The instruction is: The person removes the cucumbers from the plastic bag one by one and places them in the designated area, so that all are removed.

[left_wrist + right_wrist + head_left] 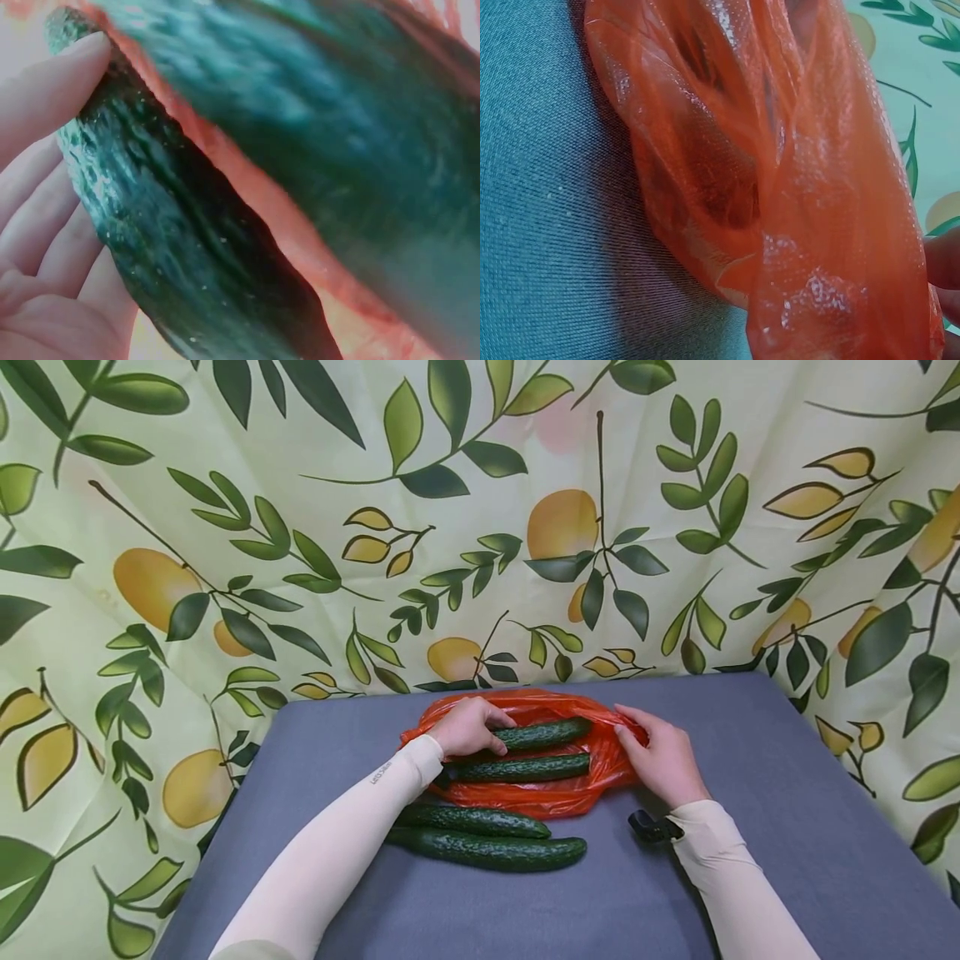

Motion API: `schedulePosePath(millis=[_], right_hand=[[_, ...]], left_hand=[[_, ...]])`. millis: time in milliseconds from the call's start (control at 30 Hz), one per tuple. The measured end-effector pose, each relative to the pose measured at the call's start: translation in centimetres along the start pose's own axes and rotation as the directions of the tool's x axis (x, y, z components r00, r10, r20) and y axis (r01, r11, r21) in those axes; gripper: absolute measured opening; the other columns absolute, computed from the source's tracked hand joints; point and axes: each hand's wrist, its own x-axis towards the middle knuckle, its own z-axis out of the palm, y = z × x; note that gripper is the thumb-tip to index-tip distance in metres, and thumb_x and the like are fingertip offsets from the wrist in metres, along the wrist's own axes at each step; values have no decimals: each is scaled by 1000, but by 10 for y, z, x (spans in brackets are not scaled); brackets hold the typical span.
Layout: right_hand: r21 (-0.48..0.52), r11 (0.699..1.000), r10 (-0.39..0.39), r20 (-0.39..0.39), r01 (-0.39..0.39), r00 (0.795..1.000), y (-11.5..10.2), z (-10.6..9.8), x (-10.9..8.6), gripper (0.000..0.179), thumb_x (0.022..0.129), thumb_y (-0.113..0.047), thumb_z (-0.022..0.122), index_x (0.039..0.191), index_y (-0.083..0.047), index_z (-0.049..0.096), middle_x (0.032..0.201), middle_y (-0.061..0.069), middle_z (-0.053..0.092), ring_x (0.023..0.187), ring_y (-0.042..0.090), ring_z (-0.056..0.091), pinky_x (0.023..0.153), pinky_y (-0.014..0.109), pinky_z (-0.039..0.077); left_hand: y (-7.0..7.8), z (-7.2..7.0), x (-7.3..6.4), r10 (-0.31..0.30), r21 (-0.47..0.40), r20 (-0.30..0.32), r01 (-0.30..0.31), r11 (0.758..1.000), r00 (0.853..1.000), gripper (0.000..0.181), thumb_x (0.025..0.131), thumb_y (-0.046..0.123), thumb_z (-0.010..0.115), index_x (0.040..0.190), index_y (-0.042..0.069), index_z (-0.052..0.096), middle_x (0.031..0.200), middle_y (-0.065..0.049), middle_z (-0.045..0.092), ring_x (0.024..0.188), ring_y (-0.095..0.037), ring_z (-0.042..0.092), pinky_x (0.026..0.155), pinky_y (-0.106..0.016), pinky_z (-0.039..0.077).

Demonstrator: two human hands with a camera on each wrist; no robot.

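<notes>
A red plastic bag (517, 797) lies spread with its mouth wide, and two cucumbers are inside it. My left hand (468, 727) reaches in and grips the farther cucumber (551, 733) near its left end. In the left wrist view the thumb lies over that cucumber (172, 217) and the fingers pass behind it. The nearer cucumber (525, 767) rests beside it in the bag. At the bag's right side, my right hand (663, 756) pinches the rim between thumb and fingers. The right wrist view shows the stretched bag (832, 225) with fingertips at its far edge.
Two more cucumbers, one farther (480, 821) and one nearer (502, 850), lie side by side in front of the bag, partly behind the left forearm. A grey cloth-covered table (600, 910) is under everything. Leaf-and-fruit patterned fabric (480, 568) hangs along the back and sides.
</notes>
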Motion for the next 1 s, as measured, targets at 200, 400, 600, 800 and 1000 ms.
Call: schedulePosePath(millis=[200,400,600,800,1000], right_hand=[[1,1000,4,3,-4,1000,-2,-1,0,45,109,-23,65,151,-9,64,147,26,66,132,49,64,110,67,50],[3,1000,1,4,-1,1000,-3,-1,0,45,109,-23,65,152,-9,64,147,27,65,133,50,63,111,68,49],[-1,1000,2,10,-2,1000,-3,-1,-1,46,109,-23,65,152,-9,63,148,27,65,133,51,62,111,69,49],[-10,1000,2,12,-2,1000,-2,-1,0,46,109,-23,64,152,-9,63,148,28,65,133,52,62,111,69,49],[-25,1000,-4,10,4,1000,-2,1,1,44,109,-22,64,151,-8,64,146,27,66,130,51,64,109,69,50]], left_hand=[[4,-8,-13,27,-31,29,-26,999,999,44,87,13,92,129,20,82,129,5,80,126,-17,74,109,-41,59],[9,-13,-25,33,-33,35,-32,999,999,45,86,15,93,129,23,82,126,7,81,123,-14,75,106,-39,60],[15,-16,-33,82,-23,35,-81,996,996,44,86,17,93,128,25,82,124,10,81,119,-10,76,105,-36,60],[22,-18,-39,112,-20,37,-111,994,993,45,86,19,93,129,27,82,123,13,81,117,-6,76,106,-35,60],[28,-22,-44,146,-17,38,-145,989,989,47,85,19,94,129,28,82,124,15,80,119,-4,74,106,-32,59]])
